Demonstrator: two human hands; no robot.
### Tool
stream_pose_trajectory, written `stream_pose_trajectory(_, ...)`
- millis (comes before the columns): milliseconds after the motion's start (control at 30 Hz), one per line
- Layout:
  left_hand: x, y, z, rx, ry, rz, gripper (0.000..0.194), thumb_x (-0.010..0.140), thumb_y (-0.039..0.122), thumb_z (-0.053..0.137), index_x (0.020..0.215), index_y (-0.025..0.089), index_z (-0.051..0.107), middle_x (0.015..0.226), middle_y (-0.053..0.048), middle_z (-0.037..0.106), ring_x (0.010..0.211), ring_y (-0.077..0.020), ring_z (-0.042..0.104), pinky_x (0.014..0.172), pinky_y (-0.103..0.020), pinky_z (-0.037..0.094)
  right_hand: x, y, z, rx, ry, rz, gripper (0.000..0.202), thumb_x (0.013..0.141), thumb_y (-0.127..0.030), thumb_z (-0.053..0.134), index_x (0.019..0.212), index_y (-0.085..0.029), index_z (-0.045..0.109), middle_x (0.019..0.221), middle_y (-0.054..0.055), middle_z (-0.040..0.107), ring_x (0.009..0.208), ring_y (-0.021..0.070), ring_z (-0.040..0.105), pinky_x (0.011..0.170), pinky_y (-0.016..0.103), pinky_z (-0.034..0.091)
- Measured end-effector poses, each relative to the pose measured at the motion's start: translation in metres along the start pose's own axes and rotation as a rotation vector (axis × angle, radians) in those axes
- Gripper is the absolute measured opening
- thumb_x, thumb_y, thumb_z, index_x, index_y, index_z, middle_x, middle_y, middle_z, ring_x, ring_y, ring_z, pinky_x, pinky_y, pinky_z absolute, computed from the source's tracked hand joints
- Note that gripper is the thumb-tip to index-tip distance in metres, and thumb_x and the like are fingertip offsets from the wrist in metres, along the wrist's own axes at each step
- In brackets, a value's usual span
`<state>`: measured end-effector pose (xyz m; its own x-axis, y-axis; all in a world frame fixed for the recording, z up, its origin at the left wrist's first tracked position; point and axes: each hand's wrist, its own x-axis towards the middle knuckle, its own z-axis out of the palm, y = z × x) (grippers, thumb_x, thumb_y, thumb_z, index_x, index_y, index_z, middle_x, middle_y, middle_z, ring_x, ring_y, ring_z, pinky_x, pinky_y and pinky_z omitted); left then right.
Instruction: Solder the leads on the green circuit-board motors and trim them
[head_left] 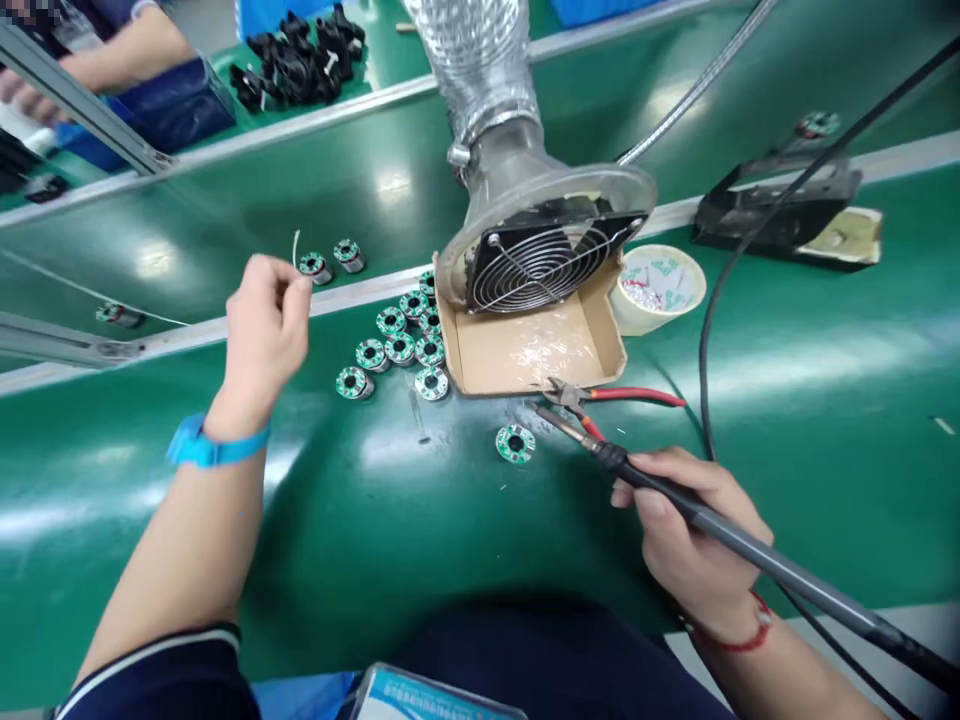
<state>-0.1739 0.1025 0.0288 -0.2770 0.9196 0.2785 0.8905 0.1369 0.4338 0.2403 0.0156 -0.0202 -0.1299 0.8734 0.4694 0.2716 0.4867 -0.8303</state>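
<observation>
- Gripping soldering iron (757,553) behind its metal end with right hand (682,560), right of centre, probably to avoid heat.
- Pinching pale strand (296,246), seemingly, with left hand (268,312), left of centre.
- With one green ring (516,456) near tip, mid-frame, apart from cluster (399,348), perhaps for easy access.
- With fan (540,272) above, likely for fumes.

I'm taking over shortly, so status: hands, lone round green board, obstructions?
Left hand pinching pale strand. Right hand holding soldering iron. Round green board untouched on bench. Possible obstruction: red-handled pliers beside iron's tip.

Left grip (268,318) seems partly hidden; foil duct (480,60) cropped.
</observation>
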Motion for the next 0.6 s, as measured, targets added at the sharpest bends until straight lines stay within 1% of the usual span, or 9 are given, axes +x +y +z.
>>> stream_pose_trajectory(67, 0.043, -0.025, 0.009, 0.021, -0.066, -0.09, 0.057, 0.094, 0.04, 0.06, 0.14, 0.007, 0.05, 0.129, -0.01, 0.061, 0.095, -0.0136, 0.06, 0.088, -0.03, 0.048, 0.003, -0.001, 0.001, -0.017, -0.022, -0.028, 0.025, 0.089, -0.012, 0.068, 0.111, -0.021, 0.071, 0.076, 0.002, 0.068, 0.058, 0.0147, 0.064, 0.05, 0.027, 0.053)
stream_pose_trajectory(100, 0.06, -0.036, 0.015, 0.037, -0.132, -0.117, 0.071, 0.088, 0.038, 0.068, 0.147, 0.005, 0.044, 0.14, -0.013, 0.055, 0.106, -0.0165, 0.06, 0.097, -0.032, 0.049, 0.004, -0.001, 0.001, -0.032, -0.029, -0.036, 0.024, 0.089, -0.011, 0.068, 0.11, -0.021, 0.07, 0.075, 0.001, 0.067, 0.058, 0.0143, 0.064, 0.049, 0.026, 0.053)
stream_pose_trajectory(133, 0.073, -0.045, 0.021, 0.044, -0.179, -0.128, 0.077, 0.082, 0.033, 0.073, 0.148, 0.004, 0.044, 0.143, -0.015, 0.055, 0.112, -0.0197, 0.059, 0.102, -0.034, 0.048, 0.005, -0.001, 0.002, -0.054, -0.027, -0.043, 0.022, 0.089, -0.012, 0.067, 0.109, -0.02, 0.07, 0.074, 0.001, 0.067, 0.057, 0.0139, 0.064, 0.049, 0.026, 0.053)
stream_pose_trajectory(200, 0.087, -0.057, 0.032, 0.056, -0.277, -0.127, 0.066, 0.08, 0.027, 0.071, 0.139, 0.005, 0.054, 0.137, -0.016, 0.061, 0.116, -0.0235, 0.06, 0.106, -0.036, 0.047, 0.007, -0.001, 0.001, -0.11, -0.008, -0.049, 0.018, 0.091, -0.014, 0.067, 0.107, -0.019, 0.07, 0.075, 0.002, 0.069, 0.058, 0.014, 0.066, 0.051, 0.025, 0.055)
stream_pose_trajectory(267, 0.091, -0.061, 0.038, 0.069, -0.329, -0.11, 0.057, 0.082, 0.03, 0.066, 0.134, 0.008, 0.059, 0.131, -0.016, 0.066, 0.114, -0.0252, 0.062, 0.104, -0.036, 0.048, 0.008, 0.0, 0.0, -0.161, 0.018, -0.05, 0.015, 0.092, -0.016, 0.066, 0.106, -0.019, 0.07, 0.076, 0.003, 0.071, 0.059, 0.0145, 0.068, 0.053, 0.025, 0.057)
stream_pose_trajectory(367, 0.089, -0.06, 0.043, 0.114, -0.333, -0.09, 0.075, 0.081, 0.041, 0.068, 0.149, 0.013, 0.051, 0.137, -0.016, 0.064, 0.119, -0.0304, 0.062, 0.104, -0.04, 0.048, 0.012, -0.002, 0.0, -0.176, 0.024, -0.067, 0.013, 0.091, -0.016, 0.066, 0.103, -0.019, 0.069, 0.075, 0.002, 0.072, 0.058, 0.0141, 0.068, 0.054, 0.025, 0.057)
stream_pose_trajectory(467, 0.09, -0.057, 0.046, 0.152, -0.294, -0.09, 0.073, 0.082, 0.047, 0.068, 0.147, 0.016, 0.055, 0.141, -0.016, 0.063, 0.128, -0.0359, 0.059, 0.111, -0.047, 0.045, 0.018, -0.006, 0.001, -0.126, 0.006, -0.119, 0.016, 0.088, -0.012, 0.065, 0.103, -0.019, 0.068, 0.071, 0.0, 0.07, 0.055, 0.0129, 0.066, 0.053, 0.024, 0.057)
stream_pose_trajectory(533, 0.087, -0.055, 0.047, 0.142, -0.252, -0.101, 0.064, 0.085, 0.048, 0.064, 0.141, 0.015, 0.06, 0.139, -0.016, 0.064, 0.128, -0.0356, 0.059, 0.112, -0.048, 0.044, 0.018, -0.007, 0.001, -0.1, -0.005, -0.158, 0.02, 0.086, -0.01, 0.065, 0.104, -0.019, 0.068, 0.069, 0.0, 0.069, 0.055, 0.0137, 0.066, 0.053, 0.026, 0.058)
stream_pose_trajectory(600, 0.077, -0.053, 0.046, 0.102, -0.211, -0.108, 0.065, 0.088, 0.05, 0.059, 0.141, 0.013, 0.059, 0.136, -0.016, 0.065, 0.124, -0.0328, 0.061, 0.111, -0.046, 0.046, 0.016, -0.006, 0.0, -0.093, -0.007, -0.174, 0.023, 0.085, -0.01, 0.065, 0.106, -0.018, 0.069, 0.07, 0.001, 0.068, 0.058, 0.015, 0.066, 0.055, 0.028, 0.058)
